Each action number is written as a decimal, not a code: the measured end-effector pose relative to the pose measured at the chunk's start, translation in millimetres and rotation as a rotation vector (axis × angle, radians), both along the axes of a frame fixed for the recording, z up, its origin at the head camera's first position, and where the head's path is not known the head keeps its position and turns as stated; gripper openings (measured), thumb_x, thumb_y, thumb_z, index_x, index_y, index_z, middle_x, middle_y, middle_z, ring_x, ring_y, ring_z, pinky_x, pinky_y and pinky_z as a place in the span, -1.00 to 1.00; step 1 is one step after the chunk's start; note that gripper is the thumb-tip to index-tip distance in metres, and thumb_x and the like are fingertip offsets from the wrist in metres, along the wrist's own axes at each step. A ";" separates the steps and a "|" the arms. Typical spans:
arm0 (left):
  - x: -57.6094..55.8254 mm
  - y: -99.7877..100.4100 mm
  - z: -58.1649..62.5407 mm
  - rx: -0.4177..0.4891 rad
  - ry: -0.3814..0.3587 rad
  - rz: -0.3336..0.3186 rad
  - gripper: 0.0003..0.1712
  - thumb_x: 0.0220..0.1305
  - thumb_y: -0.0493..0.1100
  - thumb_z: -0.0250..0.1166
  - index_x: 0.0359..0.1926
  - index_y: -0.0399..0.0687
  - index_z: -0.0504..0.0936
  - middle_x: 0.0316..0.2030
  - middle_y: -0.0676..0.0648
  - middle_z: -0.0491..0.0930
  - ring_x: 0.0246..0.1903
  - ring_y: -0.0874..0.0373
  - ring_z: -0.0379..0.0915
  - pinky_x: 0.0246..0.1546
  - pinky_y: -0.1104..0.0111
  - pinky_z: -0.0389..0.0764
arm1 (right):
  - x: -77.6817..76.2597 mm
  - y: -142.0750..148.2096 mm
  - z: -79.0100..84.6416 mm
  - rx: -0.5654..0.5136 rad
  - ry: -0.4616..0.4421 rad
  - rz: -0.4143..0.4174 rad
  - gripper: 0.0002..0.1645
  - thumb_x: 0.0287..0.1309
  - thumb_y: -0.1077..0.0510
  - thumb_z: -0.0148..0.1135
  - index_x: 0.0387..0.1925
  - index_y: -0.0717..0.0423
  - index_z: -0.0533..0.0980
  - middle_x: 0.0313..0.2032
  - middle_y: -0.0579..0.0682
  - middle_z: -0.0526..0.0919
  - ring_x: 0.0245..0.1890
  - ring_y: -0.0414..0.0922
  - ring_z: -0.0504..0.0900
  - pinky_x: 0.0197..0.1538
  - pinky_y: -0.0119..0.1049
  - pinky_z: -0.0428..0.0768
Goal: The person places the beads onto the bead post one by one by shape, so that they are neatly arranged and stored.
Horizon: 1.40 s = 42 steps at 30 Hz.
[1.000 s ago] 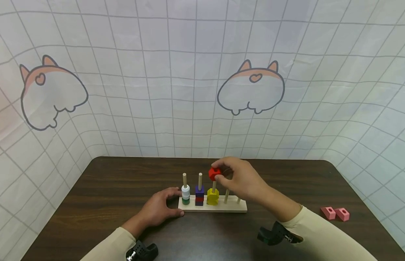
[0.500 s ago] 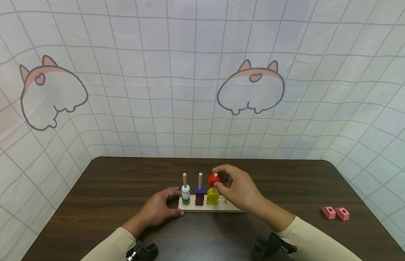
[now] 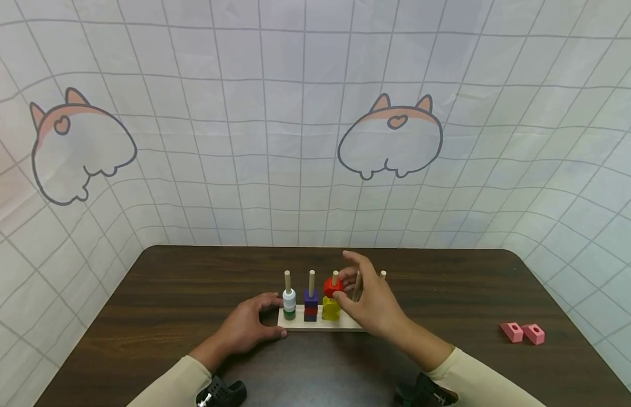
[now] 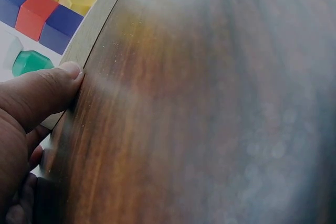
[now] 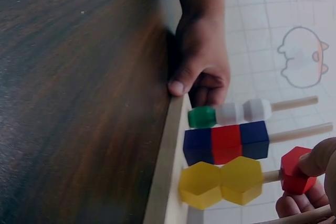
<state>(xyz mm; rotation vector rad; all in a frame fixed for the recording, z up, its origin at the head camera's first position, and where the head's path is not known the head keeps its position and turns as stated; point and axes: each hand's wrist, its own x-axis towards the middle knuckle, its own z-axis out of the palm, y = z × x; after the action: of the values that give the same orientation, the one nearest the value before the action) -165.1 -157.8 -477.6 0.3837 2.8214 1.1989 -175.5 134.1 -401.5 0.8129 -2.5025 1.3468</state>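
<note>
My left hand [image 3: 246, 325] grips the left end of a pale wooden peg board [image 3: 300, 324], thumb [image 4: 58, 80] on its front edge and other fingers behind. My right hand [image 3: 374, 302] holds a red hexagonal bead [image 3: 333, 287] threaded on the third peg, thumb against its near side. In the right wrist view the red bead [image 5: 296, 170] sits apart from two yellow hexagonal beads [image 5: 220, 182] below it, with bare peg between. The first peg bears white beads [image 3: 289, 298] over a green one [image 3: 289, 314]. Blue and red square beads [image 3: 311, 305] stack on the second.
Two pink blocks [image 3: 522, 333] with holes lie on the dark wooden table [image 3: 219, 271] to the right. Further pegs [image 3: 383, 275] stand on the board's right side, partly hidden by my right hand. A patterned white curtain [image 3: 244, 141] hangs behind.
My right hand has brought the red bead down from the top of the third peg, and the peg's tip now pokes through it. The index finger has lifted away. My left hand stays put.
</note>
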 end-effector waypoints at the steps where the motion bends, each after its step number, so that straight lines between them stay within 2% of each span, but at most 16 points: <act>1: 0.2 0.0 0.0 0.001 0.000 0.001 -0.39 0.00 0.05 0.66 0.10 0.08 0.70 0.33 -0.16 0.49 0.36 -0.20 0.34 0.33 -0.17 0.30 | 0.2 0.0 -1.6 -0.003 -0.005 0.001 -0.01 0.13 0.40 0.46 0.48 0.17 0.14 -0.06 -0.04 0.65 -0.16 -0.17 0.66 -0.02 -0.22 0.67; 8: 0.7 -0.2 -0.7 -0.005 0.007 -0.001 -0.38 0.00 0.06 0.66 0.11 0.08 0.70 0.33 -0.15 0.49 0.36 -0.19 0.34 0.33 -0.15 0.31 | 1.7 -0.3 -8.3 -0.014 -0.053 -0.012 0.11 0.12 0.38 0.48 0.54 0.11 0.02 -0.05 -0.05 0.64 -0.15 -0.18 0.66 0.01 -0.22 0.66; 18: 0.9 -1.1 -2.0 -0.002 0.003 0.001 -0.38 0.00 0.06 0.66 0.10 0.08 0.70 0.33 -0.16 0.49 0.37 -0.19 0.33 0.34 -0.16 0.30 | 1.7 -1.0 -13.0 0.000 -0.039 -0.024 0.15 0.09 0.38 0.49 0.54 0.09 -0.02 -0.06 -0.08 0.64 -0.15 -0.16 0.67 0.02 -0.22 0.66; 21: 1.2 -1.4 -2.5 -0.002 0.000 0.001 -0.38 0.00 0.06 0.66 0.10 0.08 0.70 0.33 -0.16 0.49 0.37 -0.20 0.33 0.34 -0.16 0.30 | 3.7 0.0 -11.8 -0.001 -0.039 -0.023 0.15 0.10 0.37 0.49 0.54 0.08 -0.03 0.00 -0.04 0.66 -0.08 -0.10 0.71 0.08 -0.15 0.65; 26: 1.3 -1.7 -2.9 -0.002 0.003 -0.005 -0.39 0.01 0.07 0.65 0.10 0.09 0.70 0.33 -0.16 0.49 0.36 -0.19 0.34 0.33 -0.16 0.30 | 9.9 6.3 -2.9 0.012 -0.027 -0.002 0.09 0.18 0.31 0.46 0.55 0.06 -0.02 0.25 0.03 0.57 0.15 0.06 0.65 0.16 0.04 0.59; 32: 0.5 -2.1 -2.6 0.002 0.009 -0.001 -0.39 0.00 0.05 0.65 0.11 0.08 0.70 0.33 -0.16 0.49 0.36 -0.19 0.34 0.33 -0.16 0.31 | 16.5 18.7 15.6 0.088 0.041 0.040 -0.02 0.22 0.29 0.44 0.51 0.09 0.07 0.40 0.08 0.41 0.29 0.06 0.54 0.26 -0.01 0.51; 36: -0.7 -2.3 -3.1 -0.002 0.010 0.000 -0.38 0.01 0.06 0.65 0.12 0.10 0.70 0.34 -0.15 0.49 0.36 -0.19 0.35 0.33 -0.15 0.31 | 19.2 31.4 23.2 0.126 0.100 0.075 -0.08 0.23 0.30 0.43 0.48 0.12 0.14 0.41 0.06 0.40 0.31 0.04 0.52 0.25 -0.08 0.52; 42: -1.3 -1.8 -3.8 -0.009 0.018 -0.004 -0.37 0.00 0.07 0.65 0.13 0.10 0.69 0.34 -0.13 0.49 0.35 -0.18 0.36 0.32 -0.14 0.33 | 18.2 57.7 24.4 0.096 0.222 0.152 -0.14 0.18 0.44 0.40 0.43 0.12 0.24 0.34 0.08 0.51 0.16 0.00 0.65 0.13 -0.17 0.62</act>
<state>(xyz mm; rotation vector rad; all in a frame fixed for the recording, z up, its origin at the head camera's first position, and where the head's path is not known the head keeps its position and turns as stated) -166.4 -159.6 -481.4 0.4013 2.8392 1.1874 -157.3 191.8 -377.1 1.1269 -2.3866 1.1151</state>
